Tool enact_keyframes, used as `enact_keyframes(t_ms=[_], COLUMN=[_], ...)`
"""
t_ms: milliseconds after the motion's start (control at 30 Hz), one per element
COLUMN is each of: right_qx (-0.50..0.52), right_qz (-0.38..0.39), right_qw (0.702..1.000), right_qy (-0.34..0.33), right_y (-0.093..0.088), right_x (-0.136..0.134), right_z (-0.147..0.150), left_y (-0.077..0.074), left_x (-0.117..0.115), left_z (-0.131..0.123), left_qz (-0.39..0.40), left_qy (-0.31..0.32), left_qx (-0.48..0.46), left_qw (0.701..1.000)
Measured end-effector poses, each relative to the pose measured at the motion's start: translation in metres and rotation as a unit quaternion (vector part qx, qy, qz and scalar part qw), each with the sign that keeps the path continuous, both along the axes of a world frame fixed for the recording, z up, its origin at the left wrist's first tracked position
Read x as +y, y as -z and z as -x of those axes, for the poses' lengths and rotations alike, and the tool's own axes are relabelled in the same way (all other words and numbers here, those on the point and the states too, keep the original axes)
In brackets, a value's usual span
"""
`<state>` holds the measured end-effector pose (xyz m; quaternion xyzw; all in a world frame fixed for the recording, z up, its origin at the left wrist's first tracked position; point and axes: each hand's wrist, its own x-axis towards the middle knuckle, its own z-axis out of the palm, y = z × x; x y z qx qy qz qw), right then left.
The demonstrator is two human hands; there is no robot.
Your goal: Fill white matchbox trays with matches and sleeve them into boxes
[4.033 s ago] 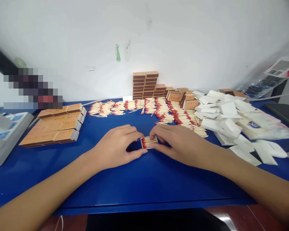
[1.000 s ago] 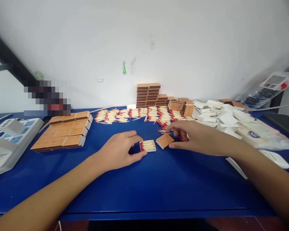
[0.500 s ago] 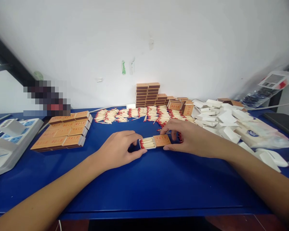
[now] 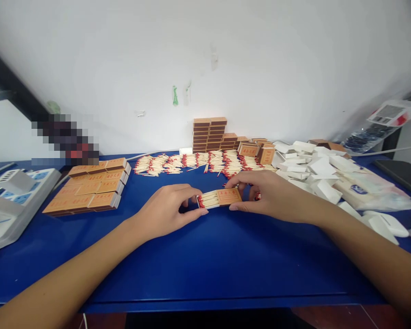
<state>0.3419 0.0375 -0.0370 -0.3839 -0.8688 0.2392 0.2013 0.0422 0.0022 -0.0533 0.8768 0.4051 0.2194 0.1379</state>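
My left hand (image 4: 169, 211) pinches the left end of a white matchbox tray (image 4: 208, 199) filled with red-tipped matches. My right hand (image 4: 270, 194) grips an orange matchbox sleeve (image 4: 229, 196) at its right end. The sleeve's open end meets the tray's right end, and the two are lifted slightly off the blue table (image 4: 205, 260), tilted up to the right. Both hands are closed on their parts.
Finished orange matchboxes (image 4: 92, 186) lie in rows at the left. Loose matches (image 4: 198, 162) spread along the back. Stacked orange sleeves (image 4: 210, 134) stand by the wall. White empty trays (image 4: 315, 169) pile up at the right, beside plastic bags (image 4: 373, 187). A grey power strip (image 4: 10, 201) sits far left.
My right hand brought an orange sleeve from the right up to the tray held by my left hand. Sleeve and tray now meet and are raised a little off the table.
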Motion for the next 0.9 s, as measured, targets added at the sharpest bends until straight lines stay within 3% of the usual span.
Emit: enact_keyframes(t_ms=[433, 633, 900], right_qx=[0.059, 0.118, 0.092], right_qz=[-0.009, 0.061, 0.149], right_qw=[0.998, 0.991, 0.982], right_qy=[0.012, -0.006, -0.068], right_y=[0.007, 0.008, 0.014], right_x=[-0.006, -0.021, -0.052], right_z=[0.009, 0.024, 0.036], left_y=[0.000, 0.005, 0.006], left_x=[0.003, 0.003, 0.000], left_z=[0.001, 0.000, -0.008], left_qz=[-0.010, -0.040, -0.013], left_qy=[0.015, 0.026, 0.049], left_qx=[-0.045, -0.111, -0.172], left_qw=[0.999, 0.993, 0.984])
